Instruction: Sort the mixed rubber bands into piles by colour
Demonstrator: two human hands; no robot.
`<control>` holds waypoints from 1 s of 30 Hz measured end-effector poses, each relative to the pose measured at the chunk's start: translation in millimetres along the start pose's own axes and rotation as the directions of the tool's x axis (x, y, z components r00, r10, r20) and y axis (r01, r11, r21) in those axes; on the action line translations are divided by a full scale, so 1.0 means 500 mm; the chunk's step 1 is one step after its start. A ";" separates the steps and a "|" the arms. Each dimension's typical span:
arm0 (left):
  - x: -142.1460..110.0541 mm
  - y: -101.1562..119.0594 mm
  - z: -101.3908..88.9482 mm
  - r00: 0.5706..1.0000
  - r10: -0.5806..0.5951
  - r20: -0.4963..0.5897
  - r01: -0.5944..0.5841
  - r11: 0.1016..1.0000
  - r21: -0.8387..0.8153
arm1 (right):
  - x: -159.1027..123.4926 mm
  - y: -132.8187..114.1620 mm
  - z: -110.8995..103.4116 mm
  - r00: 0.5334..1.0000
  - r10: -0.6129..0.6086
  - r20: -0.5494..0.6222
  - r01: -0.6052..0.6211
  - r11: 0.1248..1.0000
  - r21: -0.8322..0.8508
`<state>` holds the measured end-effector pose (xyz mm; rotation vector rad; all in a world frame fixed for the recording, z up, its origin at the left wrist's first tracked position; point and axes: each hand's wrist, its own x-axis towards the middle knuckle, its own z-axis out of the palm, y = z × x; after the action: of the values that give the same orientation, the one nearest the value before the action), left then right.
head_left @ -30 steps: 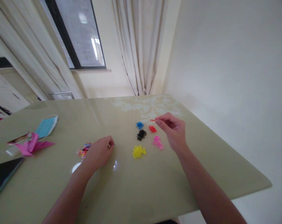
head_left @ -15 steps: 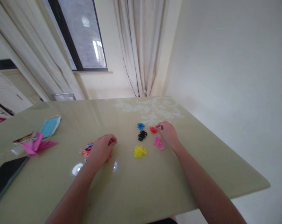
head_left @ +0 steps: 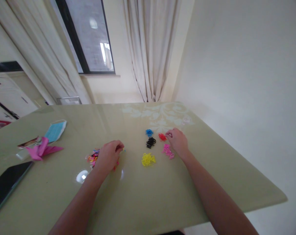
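My left hand [head_left: 110,154] is bent over a mixed-colour pile of small rubber bands [head_left: 92,158], covering part of it. Its thumb and fingers are closed in a pinch, and a tiny yellow-and-blue bit of rubber band [head_left: 124,149] shows at the tips. My right hand [head_left: 178,141] pinches at the right edge of a red pile of rubber bands [head_left: 162,136]; whatever is between its fingertips is too small to make out. Around it lie a blue pile [head_left: 149,132], a black pile [head_left: 151,142], a yellow pile [head_left: 148,159] and a pink pile [head_left: 168,151].
The glossy table [head_left: 143,195] meets a white wall on the right. At the left lie a dark phone or tablet [head_left: 9,184], a pink folded paper shape [head_left: 43,149] and a blue face mask [head_left: 55,131]. Curtains [head_left: 153,49] hang behind the far edge.
The view has shifted slightly, moving most things a little to the right. Both hands stay over the same piles. A yellow-and-blue bit now shows at my left fingertips.
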<state>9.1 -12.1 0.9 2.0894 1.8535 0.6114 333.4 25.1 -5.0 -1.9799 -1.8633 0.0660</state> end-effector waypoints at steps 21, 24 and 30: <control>-0.049 0.095 0.037 0.963 0.268 0.001 -0.226 0.813 -0.537 | -0.090 -0.119 -0.003 0.846 -0.534 -0.004 0.401 0.630 0.665; -0.050 0.098 0.037 0.964 0.264 -0.004 -0.225 0.816 -0.533 | -0.090 -0.119 -0.007 0.849 -0.528 -0.009 0.400 0.633 0.662; -0.050 0.101 0.040 0.970 0.241 -0.041 -0.228 0.831 -0.507 | -0.097 -0.125 -0.013 0.841 -0.541 0.013 0.426 0.677 0.600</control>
<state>60.6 -42.5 4.1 1.9483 1.2377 1.0050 271.6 -22.5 9.5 -1.0503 -2.1047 0.6118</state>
